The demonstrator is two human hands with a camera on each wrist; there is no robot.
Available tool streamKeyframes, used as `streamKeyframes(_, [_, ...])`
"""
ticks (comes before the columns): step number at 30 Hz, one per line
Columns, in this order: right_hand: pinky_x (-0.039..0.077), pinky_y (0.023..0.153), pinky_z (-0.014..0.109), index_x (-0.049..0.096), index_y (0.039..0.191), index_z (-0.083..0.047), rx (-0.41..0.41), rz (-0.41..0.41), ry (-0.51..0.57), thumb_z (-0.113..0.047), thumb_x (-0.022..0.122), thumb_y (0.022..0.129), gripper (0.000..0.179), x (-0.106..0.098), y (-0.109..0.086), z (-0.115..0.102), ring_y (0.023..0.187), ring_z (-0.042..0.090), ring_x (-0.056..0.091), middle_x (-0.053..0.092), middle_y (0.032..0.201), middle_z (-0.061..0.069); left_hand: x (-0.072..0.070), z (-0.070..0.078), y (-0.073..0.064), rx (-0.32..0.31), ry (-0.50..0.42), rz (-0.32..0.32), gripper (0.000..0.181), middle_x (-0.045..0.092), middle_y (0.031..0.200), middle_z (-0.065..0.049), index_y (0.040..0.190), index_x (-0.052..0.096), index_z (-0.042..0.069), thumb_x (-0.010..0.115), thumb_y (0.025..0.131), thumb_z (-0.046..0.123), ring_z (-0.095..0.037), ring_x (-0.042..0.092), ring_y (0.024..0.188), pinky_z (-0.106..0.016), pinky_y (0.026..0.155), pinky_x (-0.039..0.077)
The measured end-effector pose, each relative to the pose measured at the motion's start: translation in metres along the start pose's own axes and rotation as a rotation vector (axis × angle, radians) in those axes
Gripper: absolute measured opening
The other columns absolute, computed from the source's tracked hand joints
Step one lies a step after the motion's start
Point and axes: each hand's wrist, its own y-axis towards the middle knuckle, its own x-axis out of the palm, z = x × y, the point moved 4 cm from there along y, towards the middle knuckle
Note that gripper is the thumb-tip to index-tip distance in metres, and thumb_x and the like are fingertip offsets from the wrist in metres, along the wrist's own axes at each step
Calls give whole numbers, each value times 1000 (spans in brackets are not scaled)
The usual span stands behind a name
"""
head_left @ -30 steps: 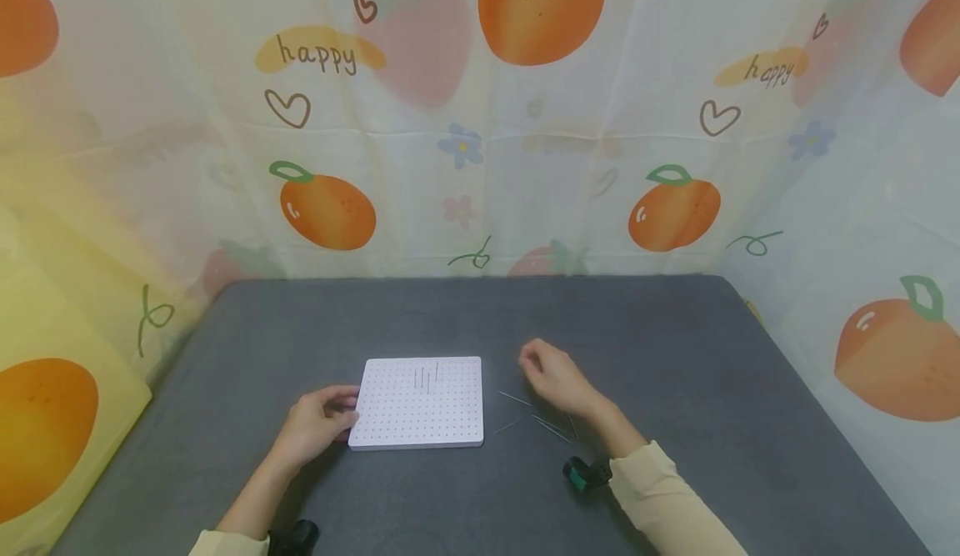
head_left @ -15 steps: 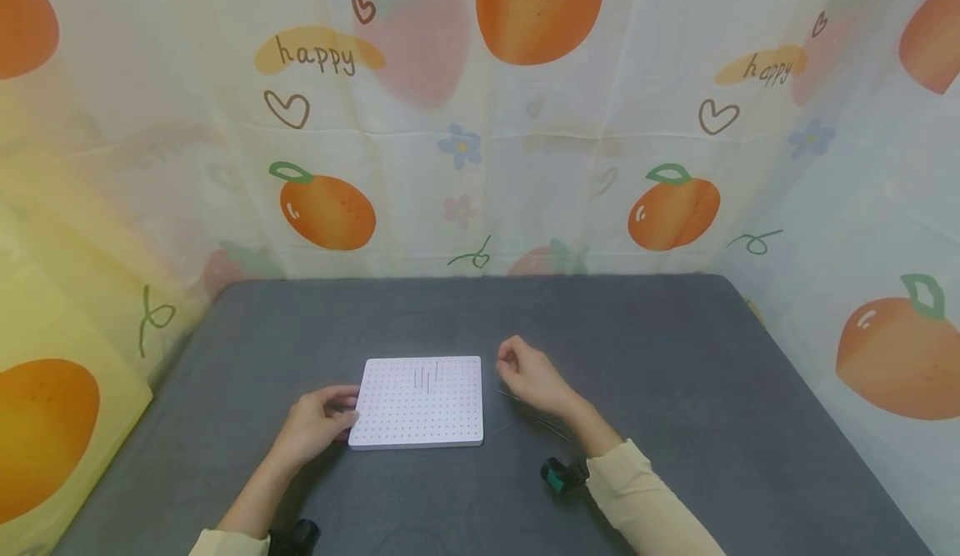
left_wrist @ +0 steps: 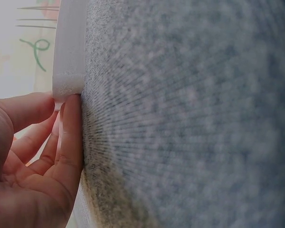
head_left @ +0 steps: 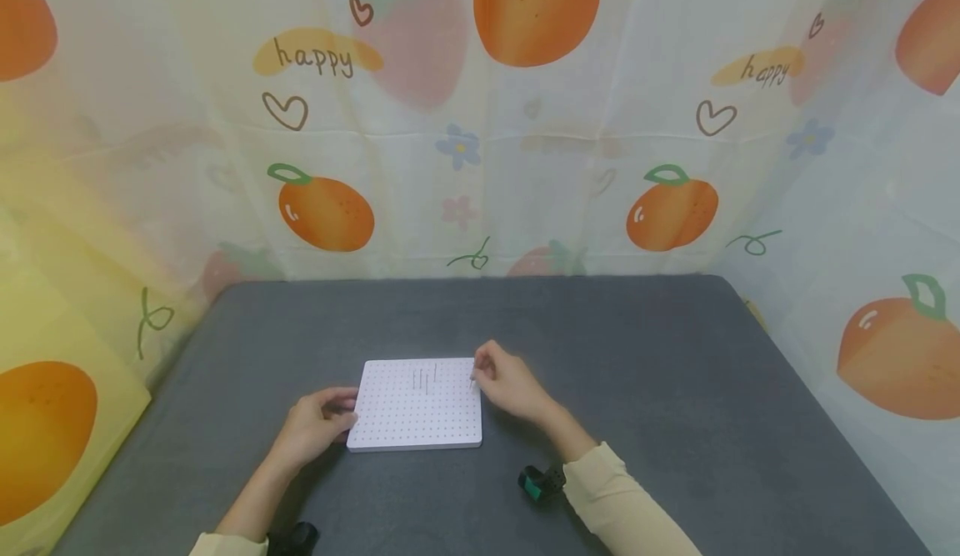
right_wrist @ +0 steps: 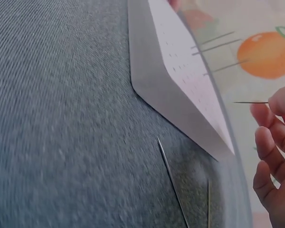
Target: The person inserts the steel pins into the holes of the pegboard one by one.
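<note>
A white pegboard (head_left: 416, 418) with rows of small holes lies flat on the dark table. Several thin needles (head_left: 422, 379) stand upright near its far edge. My left hand (head_left: 311, 424) holds the board's left side, thumb and fingertips at the edge in the left wrist view. Over the board's far right corner, my right hand (head_left: 517, 381) pinches a needle (right_wrist: 249, 102) between thumb and index finger. That needle's free end points away from the fingertips, apart from the board in the right wrist view. Its other end is hidden in the fingers.
Loose needles (right_wrist: 171, 178) lie on the table right of the board, hidden under the right arm in the head view. The grey table (head_left: 712, 389) reaches back to a fruit-printed curtain (head_left: 555, 189). A black wrist device (head_left: 542, 483) sits at the right cuff.
My right hand has moved left from above the loose needles to the board's far right corner, bringing the needle along. The left hand and the board stay in place.
</note>
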Motion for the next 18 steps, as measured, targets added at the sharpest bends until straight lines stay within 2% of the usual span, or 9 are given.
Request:
streamKeyframes(7, [40,57,23,53,94,-15,0,-3,-39,-15,57,86,9,9,5,-7,67,10,48,54,77,-4,-1,0,1,3,5,2,43,61,109,-14,124,54,4,64,83,8,-16,59,77,-28,62,52])
streamKeyframes(18, [40,61,23,57,92,-19,-6,55,-152,-19,58,86,7,22,11,-12,70,9,49,60,84,-6,0,-1,3,-23,-6,-12,43,60,110,-14,125,54,5,64,83,8,-16,60,78,-26,61,52])
